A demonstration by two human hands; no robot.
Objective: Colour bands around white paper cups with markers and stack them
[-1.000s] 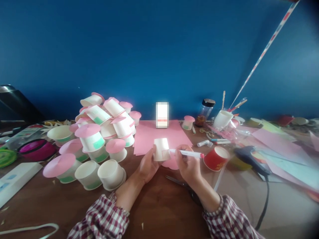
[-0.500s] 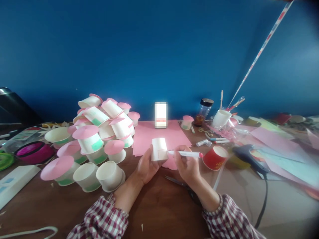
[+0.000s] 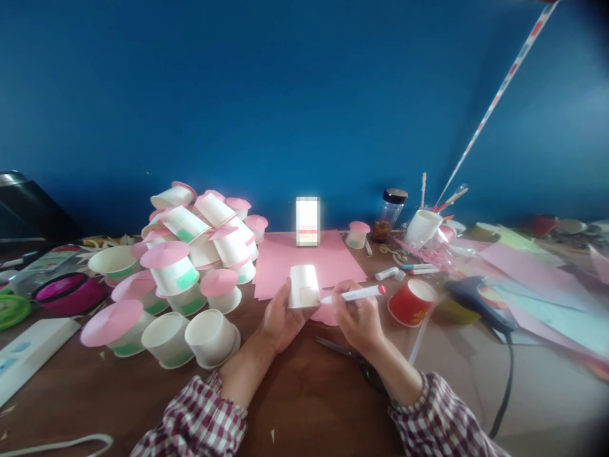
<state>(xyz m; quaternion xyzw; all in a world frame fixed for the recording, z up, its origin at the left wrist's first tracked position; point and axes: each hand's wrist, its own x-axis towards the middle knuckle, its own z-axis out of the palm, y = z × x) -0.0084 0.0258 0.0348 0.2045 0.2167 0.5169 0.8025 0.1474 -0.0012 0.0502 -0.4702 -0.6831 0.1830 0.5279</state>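
Note:
A white paper cup [image 3: 303, 285] rests in my left hand [image 3: 280, 320], upside down, with a faint rectangular outline near its lower edge. My right hand [image 3: 358, 317] grips a white marker [image 3: 354, 294] with a red end, its tip pointing at the cup's lower right side. Whether the tip touches the cup is hard to tell. Beneath the hands lie a pink paper piece [image 3: 326, 314] and, nearer to me, scissors [image 3: 349, 353]. Pink paper sheets [image 3: 280, 257] lie behind the cup, with a bright, blurred-out upright object [image 3: 307, 221] at their far edge.
Several white cups with pink round paper tops, such as this one [image 3: 169, 270], are piled at the left. Right of my hands are a red cup [image 3: 413, 303], a glue gun [image 3: 483, 304] with its cord, a lidded jar [image 3: 390, 212] and a cup of sticks [image 3: 422, 227].
The marker has tilted, its red end rising and its tip dropping slightly lower along the cup. My left hand still holds the cup in nearly the same place.

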